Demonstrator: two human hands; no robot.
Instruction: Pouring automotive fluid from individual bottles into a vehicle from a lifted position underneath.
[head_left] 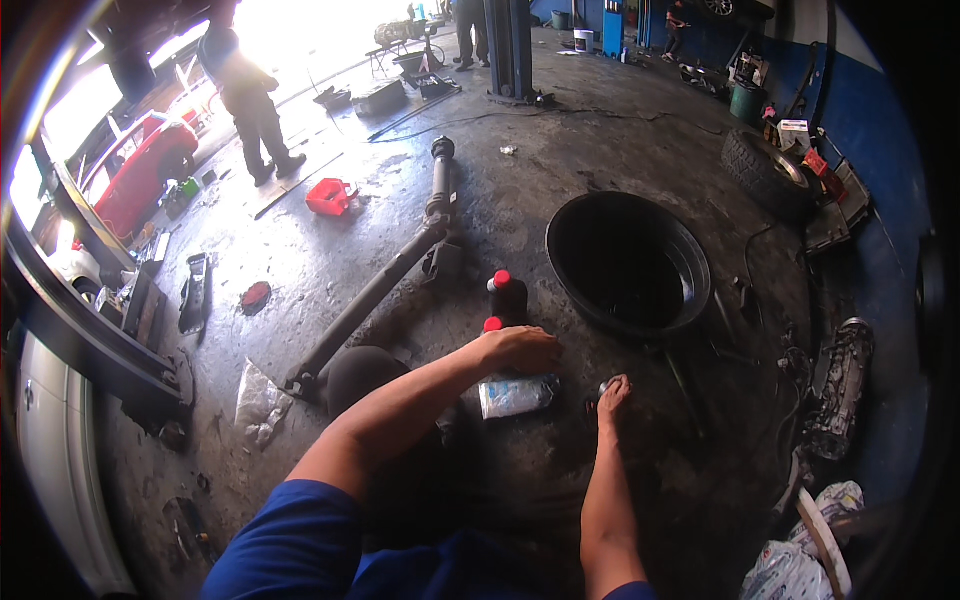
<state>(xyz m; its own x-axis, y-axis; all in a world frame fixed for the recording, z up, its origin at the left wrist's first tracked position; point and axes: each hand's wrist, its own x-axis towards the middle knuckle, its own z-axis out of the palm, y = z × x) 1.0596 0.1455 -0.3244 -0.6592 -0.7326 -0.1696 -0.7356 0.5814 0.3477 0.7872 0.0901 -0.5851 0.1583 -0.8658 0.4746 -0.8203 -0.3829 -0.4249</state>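
My left hand [525, 350] is stretched over the floor with its fingers curled down; whatever they hold, if anything, is hidden. Close beside its wrist a red cap [492, 325] shows, its container mostly covered by my arm. Just beyond stands a dark bottle [510, 303] with a red cap. Below the left hand lies a clear plastic package [517, 396] with blue marks. To the right, low over the floor, my right hand [616, 394] is closed on a small silvery piece [603, 388], too small to name.
A big black tub [700, 290] stands ahead on the right. Left of the bottles lies a long drive shaft [380, 282], with a red jug [330, 197] beyond. A plastic bag [261, 405] sits left; a tyre [765, 178] and a greasy metal part [840, 390] line the right wall.
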